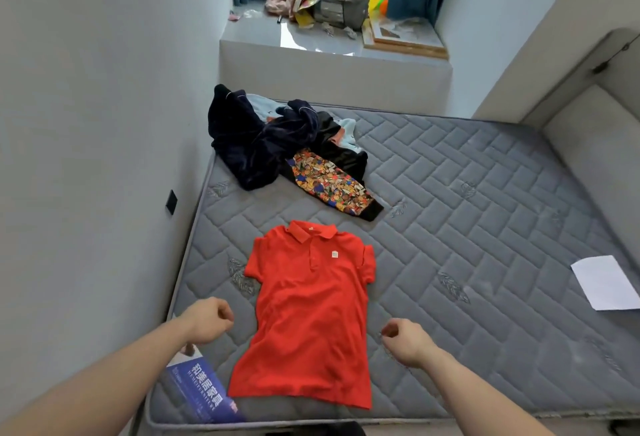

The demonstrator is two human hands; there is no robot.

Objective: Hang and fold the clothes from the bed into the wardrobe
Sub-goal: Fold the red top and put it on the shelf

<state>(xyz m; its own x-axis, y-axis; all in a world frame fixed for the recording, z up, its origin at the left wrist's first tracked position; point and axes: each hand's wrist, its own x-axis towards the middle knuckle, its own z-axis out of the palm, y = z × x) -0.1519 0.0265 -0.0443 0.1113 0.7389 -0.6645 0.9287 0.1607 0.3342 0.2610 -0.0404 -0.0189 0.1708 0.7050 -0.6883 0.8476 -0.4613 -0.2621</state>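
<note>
step: folding stage, red polo shirt [309, 314] is spread face up, collar pointing at the far edge of the mattress [485, 214], hem near the foot edge, toward the left edge; no fold made yet by the look of it
left hand [207, 320]: hovering just beside the shirt's left side, fingers curled in, gripping nothing
right hand [406, 341]: same on the other side, curled loosely, holding nothing, clear of the fabric
shirt state: mostly flat, right sleeve a bit bunched, some wrinkles through the body
still to do: heap at the far left corner, dark navy velvet garment [256, 145] on top of a black jacket with a colourful print sleeve [332, 184], pale blue piece [348, 127] poking out under it
next move (my guess): each hand takes a side edge or sleeve and folds it in toward the centre line, then hem up to collar; wants both sides even so the stack sits flat
wardrobe: not in view, can't say where it stands
other: white sheet of paper [606, 281] at the right edge of the mattress, blue brand label [201, 390] at the near left corner, cluttered window ledge [332, 37] beyond the far edge
</note>
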